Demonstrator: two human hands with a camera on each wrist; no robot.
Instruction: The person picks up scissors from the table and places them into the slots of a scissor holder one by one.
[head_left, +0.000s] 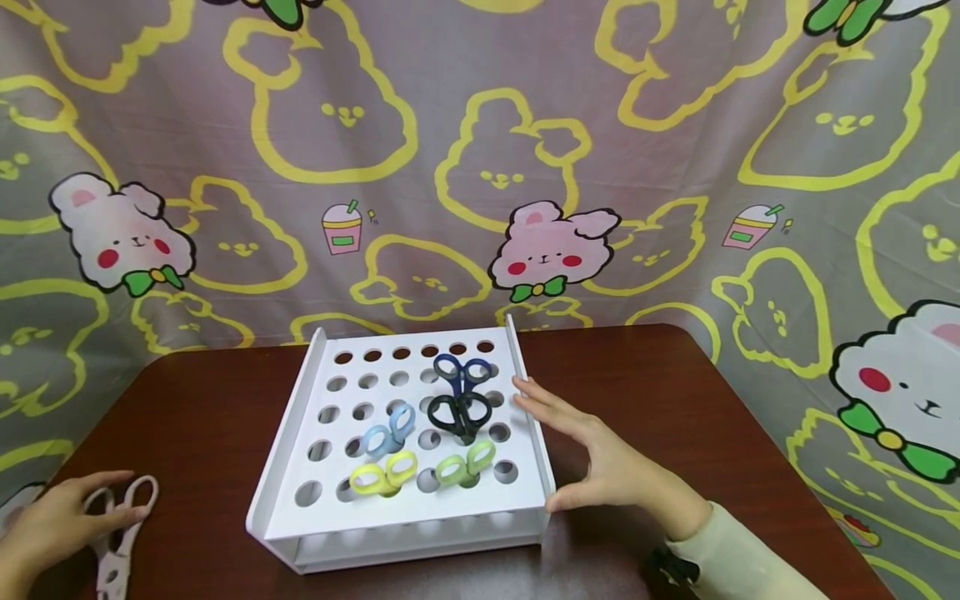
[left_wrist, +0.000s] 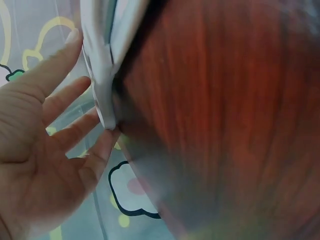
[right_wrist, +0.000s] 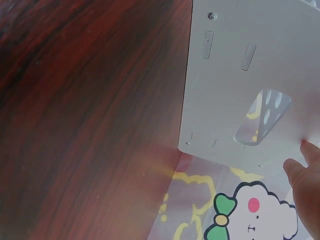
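Observation:
At the table's left, my left hand [head_left: 56, 525] holds a pair of white scissors [head_left: 114, 565] by the finger loops, blades toward the near edge. In the left wrist view the thumb and fingertips meet the white scissors [left_wrist: 103, 80]. My right hand [head_left: 600, 454] rests against the right side of a white holed rack [head_left: 288, 508], thumb at its near corner and fingers extended along the side wall. Standing in the rack's holes are dark blue scissors [head_left: 459, 387], black scissors [head_left: 467, 427], light blue scissors [head_left: 390, 442], yellow scissors [head_left: 384, 483] and green scissors [head_left: 467, 479].
The rack stands mid-table on a dark reddish-brown wooden table [head_left: 622, 367]. Its side panel [right_wrist: 225, 110] has an oblong cutout. A patterned curtain [head_left: 420, 200] hangs behind and at both sides. A black object [head_left: 673, 567] sits by the right sleeve.

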